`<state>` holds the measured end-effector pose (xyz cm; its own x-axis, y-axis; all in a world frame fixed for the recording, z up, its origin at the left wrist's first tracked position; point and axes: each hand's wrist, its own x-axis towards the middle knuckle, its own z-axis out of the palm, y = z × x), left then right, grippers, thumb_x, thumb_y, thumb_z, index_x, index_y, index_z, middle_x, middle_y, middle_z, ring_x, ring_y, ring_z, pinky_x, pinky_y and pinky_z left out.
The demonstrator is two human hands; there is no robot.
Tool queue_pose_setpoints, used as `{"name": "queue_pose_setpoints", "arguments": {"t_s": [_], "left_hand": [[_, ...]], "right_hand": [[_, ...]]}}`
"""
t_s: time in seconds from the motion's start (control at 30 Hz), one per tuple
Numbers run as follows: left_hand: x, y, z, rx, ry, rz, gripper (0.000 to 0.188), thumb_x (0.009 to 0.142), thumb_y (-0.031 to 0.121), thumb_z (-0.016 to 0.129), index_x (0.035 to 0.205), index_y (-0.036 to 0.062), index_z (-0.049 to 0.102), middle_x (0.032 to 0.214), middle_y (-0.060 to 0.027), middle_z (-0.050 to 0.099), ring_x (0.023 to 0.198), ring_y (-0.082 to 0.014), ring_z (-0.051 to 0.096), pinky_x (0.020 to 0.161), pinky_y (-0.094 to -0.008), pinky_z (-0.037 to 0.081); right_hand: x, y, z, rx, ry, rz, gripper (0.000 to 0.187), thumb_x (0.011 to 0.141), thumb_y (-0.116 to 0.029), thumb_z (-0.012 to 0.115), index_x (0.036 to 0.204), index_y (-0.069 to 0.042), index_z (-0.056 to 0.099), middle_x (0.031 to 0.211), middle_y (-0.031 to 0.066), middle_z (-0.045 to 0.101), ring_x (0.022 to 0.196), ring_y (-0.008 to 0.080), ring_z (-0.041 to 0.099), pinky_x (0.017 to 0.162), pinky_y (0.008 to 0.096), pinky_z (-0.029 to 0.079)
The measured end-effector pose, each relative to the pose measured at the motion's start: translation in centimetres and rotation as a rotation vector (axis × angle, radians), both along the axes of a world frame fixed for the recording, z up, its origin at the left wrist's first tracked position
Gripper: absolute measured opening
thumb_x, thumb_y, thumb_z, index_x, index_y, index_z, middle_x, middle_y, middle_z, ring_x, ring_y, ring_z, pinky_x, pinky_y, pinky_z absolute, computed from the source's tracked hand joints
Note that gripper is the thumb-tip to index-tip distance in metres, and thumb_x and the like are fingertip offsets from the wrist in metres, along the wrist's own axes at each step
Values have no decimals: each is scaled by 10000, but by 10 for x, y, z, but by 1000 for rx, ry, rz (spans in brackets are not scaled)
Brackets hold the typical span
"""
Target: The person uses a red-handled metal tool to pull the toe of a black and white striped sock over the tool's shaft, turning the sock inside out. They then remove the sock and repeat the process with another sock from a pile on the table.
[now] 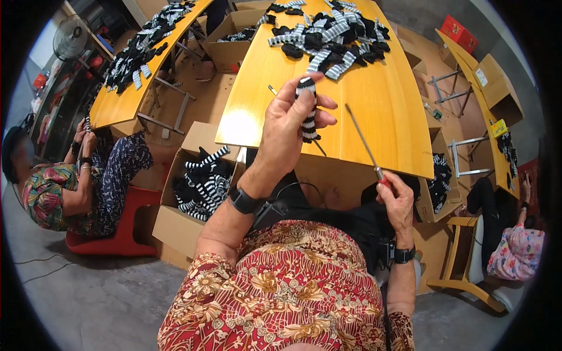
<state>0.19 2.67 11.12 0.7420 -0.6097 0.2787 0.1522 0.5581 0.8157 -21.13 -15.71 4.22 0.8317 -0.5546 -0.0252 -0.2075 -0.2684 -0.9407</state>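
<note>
My left hand (287,117) is raised over the near edge of the yellow table. It pinches a small black-and-white striped knitted piece (308,110) between thumb and fingers, with the other fingers partly spread. A thin rod (319,148) shows in part behind this hand; what it belongs to is hidden. Lower and to the right, my right hand (396,202) is wrapped round the red handle of a screwdriver-like tool (364,140). Its long thin metal shaft points up and left over the table, apart from the knitted piece.
A heap of striped and black knitted pieces (333,38) covers the far part of the yellow table (246,117). An open cardboard box (175,231) of similar pieces stands by my left arm; another box (433,205) is at right. People sit at side tables on both sides.
</note>
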Motion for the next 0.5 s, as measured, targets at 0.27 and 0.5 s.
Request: {"name": "queue_pose_setpoints", "arguments": {"t_s": [0.27, 0.5], "left_hand": [[13, -13, -43, -107, 619, -198, 275, 1008, 280, 470, 1170, 61, 506, 1000, -150, 637, 843, -183, 648, 739, -311, 546], [15, -14, -50, -151, 709, -248, 216, 1006, 300, 468, 1010, 95, 537, 1002, -180, 662, 854, -199, 680, 722, -325, 576]], "right_hand": [[66, 12, 2, -1045, -117, -86, 267, 829, -43, 608, 1094, -58, 636, 798, 140, 550, 735, 284, 579, 655, 408, 463], [119, 13, -28, -1080, -69, -11, 261, 805, -92, 616, 1063, -69, 646, 821, 109, 542, 808, 287, 564, 693, 411, 478]]}}
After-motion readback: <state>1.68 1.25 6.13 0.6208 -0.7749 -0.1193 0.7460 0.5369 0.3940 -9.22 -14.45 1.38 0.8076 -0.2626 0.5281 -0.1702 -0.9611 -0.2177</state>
